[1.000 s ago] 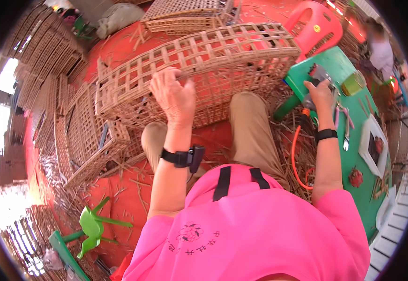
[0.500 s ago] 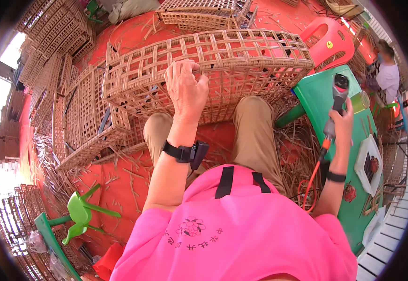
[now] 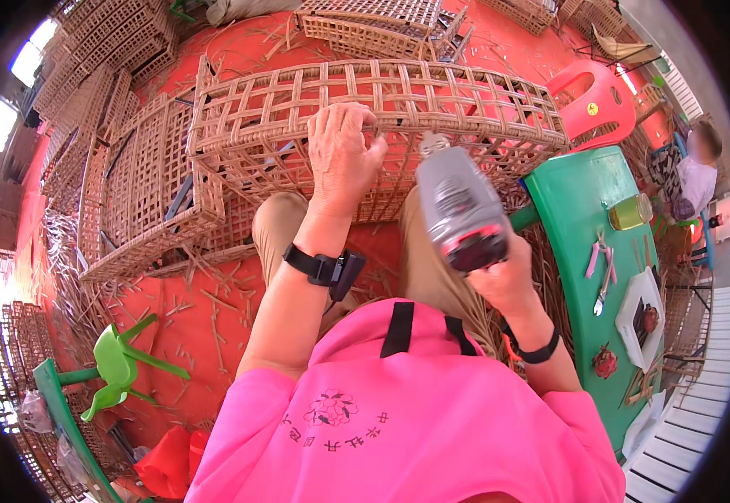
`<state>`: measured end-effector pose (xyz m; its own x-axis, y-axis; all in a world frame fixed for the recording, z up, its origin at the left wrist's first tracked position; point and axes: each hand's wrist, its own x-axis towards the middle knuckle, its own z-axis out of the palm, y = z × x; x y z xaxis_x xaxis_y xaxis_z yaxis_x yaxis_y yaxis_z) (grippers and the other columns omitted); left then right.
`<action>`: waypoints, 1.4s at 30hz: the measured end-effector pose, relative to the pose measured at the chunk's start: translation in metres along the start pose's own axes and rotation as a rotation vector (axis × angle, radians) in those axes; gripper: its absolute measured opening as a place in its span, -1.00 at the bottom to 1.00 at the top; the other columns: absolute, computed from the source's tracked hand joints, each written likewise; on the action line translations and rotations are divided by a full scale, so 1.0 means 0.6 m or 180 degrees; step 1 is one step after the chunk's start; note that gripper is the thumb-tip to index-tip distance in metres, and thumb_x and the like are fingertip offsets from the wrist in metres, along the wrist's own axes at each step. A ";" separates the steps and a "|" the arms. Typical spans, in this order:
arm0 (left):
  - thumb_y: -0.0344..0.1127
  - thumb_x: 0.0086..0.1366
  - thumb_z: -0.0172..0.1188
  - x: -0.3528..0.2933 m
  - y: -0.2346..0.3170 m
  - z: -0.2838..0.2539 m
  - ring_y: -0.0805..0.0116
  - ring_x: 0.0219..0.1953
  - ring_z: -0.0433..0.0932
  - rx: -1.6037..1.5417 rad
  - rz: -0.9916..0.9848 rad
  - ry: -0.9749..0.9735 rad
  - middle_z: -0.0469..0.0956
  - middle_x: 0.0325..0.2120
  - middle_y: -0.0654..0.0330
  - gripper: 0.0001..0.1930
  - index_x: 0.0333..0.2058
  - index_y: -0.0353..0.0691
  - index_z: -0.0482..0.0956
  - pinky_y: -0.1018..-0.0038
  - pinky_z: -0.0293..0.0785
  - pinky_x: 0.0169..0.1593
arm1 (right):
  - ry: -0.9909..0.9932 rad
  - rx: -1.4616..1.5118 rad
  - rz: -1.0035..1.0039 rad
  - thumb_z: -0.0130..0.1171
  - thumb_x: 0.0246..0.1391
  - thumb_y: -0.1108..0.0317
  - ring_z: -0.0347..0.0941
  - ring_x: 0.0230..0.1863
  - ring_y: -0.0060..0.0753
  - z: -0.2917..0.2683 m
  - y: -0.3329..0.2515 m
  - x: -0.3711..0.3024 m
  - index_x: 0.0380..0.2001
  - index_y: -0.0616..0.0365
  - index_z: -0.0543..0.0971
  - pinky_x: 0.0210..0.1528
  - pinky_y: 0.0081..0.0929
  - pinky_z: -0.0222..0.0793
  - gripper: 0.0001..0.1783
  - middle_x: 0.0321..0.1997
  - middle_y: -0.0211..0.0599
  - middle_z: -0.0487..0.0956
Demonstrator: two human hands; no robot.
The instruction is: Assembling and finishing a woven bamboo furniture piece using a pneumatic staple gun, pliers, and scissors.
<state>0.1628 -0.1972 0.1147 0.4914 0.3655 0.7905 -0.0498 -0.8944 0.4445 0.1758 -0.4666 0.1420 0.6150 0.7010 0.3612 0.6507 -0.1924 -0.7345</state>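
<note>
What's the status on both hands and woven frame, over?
Left hand at upper edge of woven frame, grip unclear. Right hand holding grey power tool, tip by that edge, contact unclear. Tool hides part of frame.

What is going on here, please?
A person in a pink top has a long woven basket in front of the knees. The left hand, fingers bent, is at its upper edge. The right hand holds a grey power tool; its tip is at the weave, but contact is unclear. Pliers lie on the green table at the right.
</note>
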 end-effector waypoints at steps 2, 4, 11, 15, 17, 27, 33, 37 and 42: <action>-0.43 -0.12 0.36 -0.001 -0.007 -0.004 0.17 -0.16 0.45 0.0007 0.0105 0.0014 0.50 -0.33 0.23 -0.68 -0.35 -0.13 0.46 0.25 0.30 0.00 | -0.0095 -0.0604 -0.0772 0.44 -0.23 0.38 0.57 -0.10 0.07 0.012 -0.013 0.022 0.18 0.26 0.32 -0.09 -0.26 0.51 -0.16 -0.09 0.00 0.58; -0.43 -0.13 0.37 -0.003 -0.007 -0.007 0.16 -0.14 0.46 0.0044 0.0021 -0.0018 0.50 -0.31 0.22 -0.66 -0.34 -0.13 0.46 0.24 0.30 0.02 | -0.0107 -0.1020 -0.1193 0.40 -0.25 0.38 0.56 -0.14 0.00 0.017 -0.011 0.037 0.19 0.23 0.32 -0.13 -0.23 0.49 -0.15 -0.12 -0.08 0.57; -0.44 -0.11 0.37 -0.003 -0.013 -0.003 0.18 -0.12 0.47 0.0015 0.0078 0.0014 0.55 -0.26 0.26 -0.68 -0.35 -0.10 0.47 0.26 0.30 0.02 | -0.0581 -0.1495 -0.1211 0.31 -0.31 0.37 0.51 -0.27 -0.12 0.024 0.010 0.068 0.17 0.20 0.35 -0.22 -0.24 0.44 -0.18 -0.26 -0.17 0.53; -0.46 -0.12 0.36 -0.003 -0.014 -0.006 0.19 -0.13 0.48 0.0007 0.0132 0.0048 0.53 -0.27 0.27 -0.67 -0.34 -0.10 0.46 0.26 0.30 0.02 | -0.0611 -0.1575 -0.1252 0.31 -0.32 0.37 0.51 -0.28 -0.11 0.021 0.015 0.078 0.18 0.20 0.34 -0.22 -0.24 0.44 -0.16 -0.27 -0.17 0.53; -0.46 -0.12 0.36 -0.005 -0.018 -0.005 0.19 -0.12 0.47 0.0001 0.0158 0.0047 0.54 -0.27 0.26 -0.67 -0.34 -0.10 0.46 0.25 0.30 0.02 | -0.0650 -0.1659 -0.1263 0.32 -0.32 0.37 0.51 -0.28 -0.10 0.019 0.011 0.080 0.18 0.20 0.34 -0.23 -0.24 0.45 -0.15 -0.28 -0.17 0.53; -0.44 -0.09 0.37 -0.007 -0.022 -0.007 0.16 -0.09 0.47 0.0017 0.0272 -0.0002 0.55 -0.22 0.25 -0.67 -0.32 -0.10 0.46 0.24 0.30 0.04 | -0.0675 -0.1722 -0.1373 0.35 -0.32 0.36 0.51 -0.31 -0.13 0.017 0.004 0.089 0.18 0.20 0.34 -0.27 -0.26 0.45 -0.14 -0.34 -0.20 0.51; -0.42 -0.09 0.38 -0.006 -0.025 -0.007 0.18 -0.11 0.47 -0.0064 0.0329 0.0032 0.55 -0.22 0.25 -0.67 -0.32 -0.10 0.46 0.26 0.30 0.03 | -0.0739 -0.1789 -0.1327 0.37 -0.32 0.37 0.51 -0.30 -0.12 0.018 0.001 0.090 0.19 0.20 0.33 -0.28 -0.25 0.44 -0.13 -0.33 -0.20 0.51; -0.43 -0.10 0.38 -0.008 -0.025 -0.007 0.19 -0.12 0.47 -0.0078 0.0308 0.0041 0.55 -0.22 0.26 -0.66 -0.32 -0.10 0.46 0.25 0.30 0.03 | -0.0674 -0.1699 -0.1346 0.40 -0.35 0.39 0.51 -0.29 -0.08 0.018 -0.004 0.096 0.19 0.19 0.33 -0.26 -0.23 0.44 -0.11 -0.32 -0.17 0.51; -0.44 -0.11 0.38 -0.008 -0.025 -0.005 0.18 -0.12 0.47 -0.0134 0.0366 0.0079 0.55 -0.22 0.26 -0.67 -0.34 -0.10 0.46 0.25 0.30 0.03 | -0.0750 -0.1717 -0.1311 0.41 -0.37 0.40 0.51 -0.28 -0.06 0.016 -0.002 0.096 0.19 0.20 0.32 -0.26 -0.22 0.44 -0.09 -0.31 -0.16 0.51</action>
<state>0.1584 -0.1848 0.1053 0.4585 0.2679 0.8473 -0.1414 -0.9194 0.3672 0.2062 -0.4197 0.1580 0.1992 0.9075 0.3697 0.9761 -0.1503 -0.1572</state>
